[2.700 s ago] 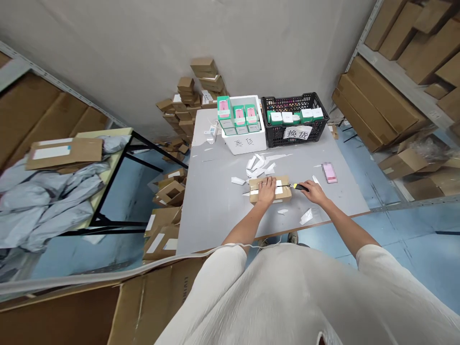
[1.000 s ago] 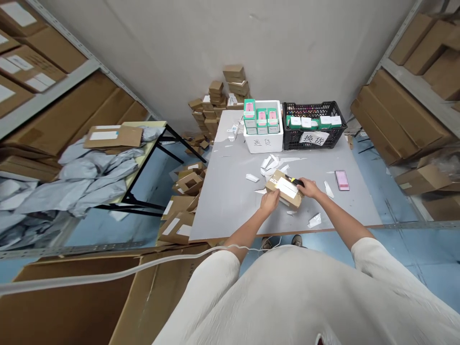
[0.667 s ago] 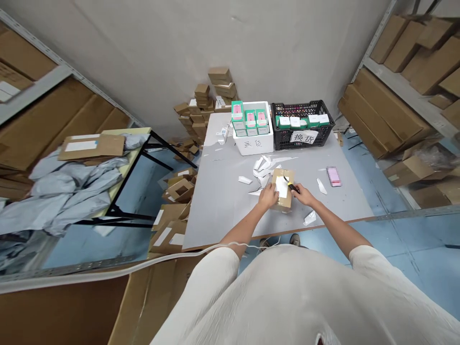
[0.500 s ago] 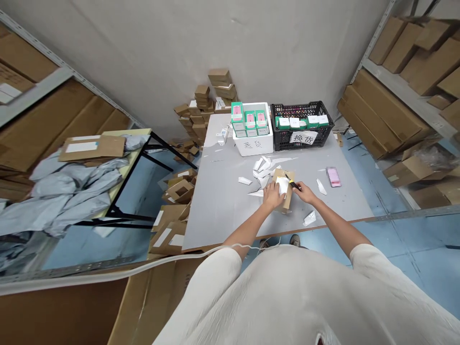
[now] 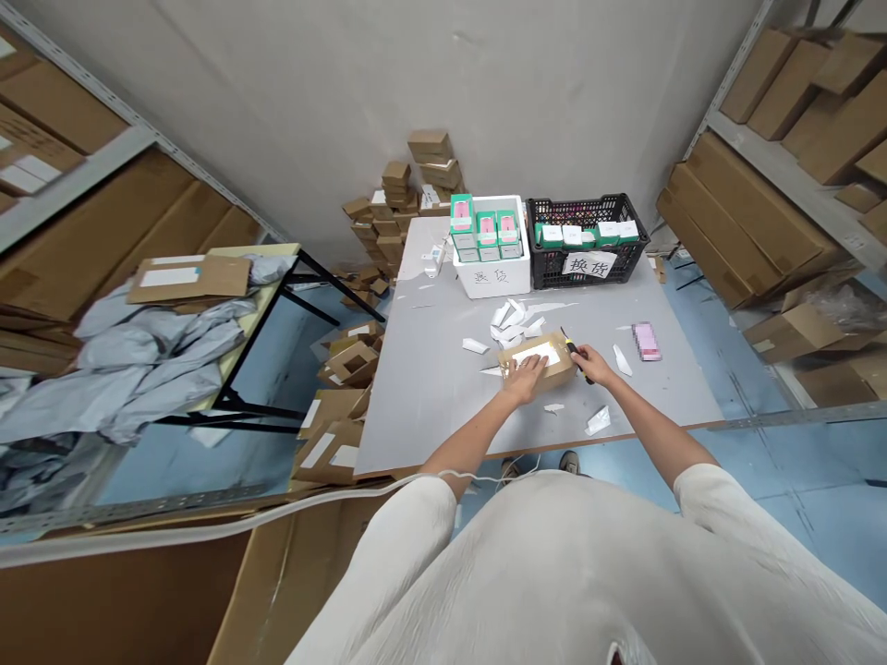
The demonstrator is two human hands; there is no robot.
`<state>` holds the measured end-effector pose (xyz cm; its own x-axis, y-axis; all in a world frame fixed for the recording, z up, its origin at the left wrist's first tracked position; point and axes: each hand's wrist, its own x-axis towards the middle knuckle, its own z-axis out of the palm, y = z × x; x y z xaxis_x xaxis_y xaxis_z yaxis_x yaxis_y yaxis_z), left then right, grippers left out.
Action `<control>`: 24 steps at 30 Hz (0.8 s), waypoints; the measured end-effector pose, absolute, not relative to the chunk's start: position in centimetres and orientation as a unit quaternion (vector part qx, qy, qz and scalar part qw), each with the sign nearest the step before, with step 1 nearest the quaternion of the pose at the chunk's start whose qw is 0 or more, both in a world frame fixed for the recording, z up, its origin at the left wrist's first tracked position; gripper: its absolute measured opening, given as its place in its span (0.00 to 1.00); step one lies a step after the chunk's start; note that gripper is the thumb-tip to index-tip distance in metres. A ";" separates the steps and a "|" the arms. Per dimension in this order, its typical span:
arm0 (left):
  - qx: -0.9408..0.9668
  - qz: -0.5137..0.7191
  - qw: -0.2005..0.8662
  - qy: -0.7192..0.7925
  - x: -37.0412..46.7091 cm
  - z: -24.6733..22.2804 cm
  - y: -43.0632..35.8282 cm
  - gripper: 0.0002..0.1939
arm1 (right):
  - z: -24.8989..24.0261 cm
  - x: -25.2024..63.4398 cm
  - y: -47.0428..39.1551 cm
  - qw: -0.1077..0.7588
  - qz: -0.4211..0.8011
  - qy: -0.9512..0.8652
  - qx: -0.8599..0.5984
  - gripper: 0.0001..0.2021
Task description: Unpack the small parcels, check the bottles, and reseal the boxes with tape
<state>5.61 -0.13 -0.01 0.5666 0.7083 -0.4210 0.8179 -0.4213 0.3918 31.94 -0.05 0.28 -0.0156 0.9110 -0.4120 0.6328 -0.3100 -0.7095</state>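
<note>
A small taped cardboard box (image 5: 556, 371) with a white label (image 5: 539, 354) lies lengthwise on the grey table. My left hand (image 5: 525, 377) rests across its top left part, fingers stretched out over the label's edge. At the box's right end, my right hand (image 5: 591, 363) is closed around a box cutter (image 5: 571, 347) with a black and yellow body. The cutter's tip points up and away from me, beside the box's far right corner. Behind the box are torn white paper scraps (image 5: 511, 316). A small scrap (image 5: 553, 408) lies in front of it.
A white foam bin (image 5: 493, 278) with green-and-pink boxes stands at the back beside a black crate (image 5: 624, 263). A pink phone-like item (image 5: 646, 342) lies on the right. Cartons (image 5: 336, 397) are piled left of the table (image 5: 416, 397). A white cable (image 5: 297, 508) crosses in front of me.
The box has turned from pointing away from me to lying sideways. My left hand has flattened on it. A small scrap now shows in front of the box; the cutter stays in my right hand.
</note>
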 end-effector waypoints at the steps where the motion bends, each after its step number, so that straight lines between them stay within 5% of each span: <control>1: 0.842 -0.087 0.282 0.452 5.2 0.3 -0.1 0.54 | 0.4 31.8 -0.3 0.168 0.455 -0.546 -0.683 0.18; 9: 0.864 -0.039 0.254 0.432 6.5 2.6 -1.4 0.37 | 3.2 31.3 -1.8 0.178 0.602 -0.448 -0.636 0.16; 24: 0.860 -0.064 0.239 0.446 8.0 1.4 -1.1 0.32 | 3.9 38.0 -0.3 0.034 0.442 -0.660 -0.606 0.12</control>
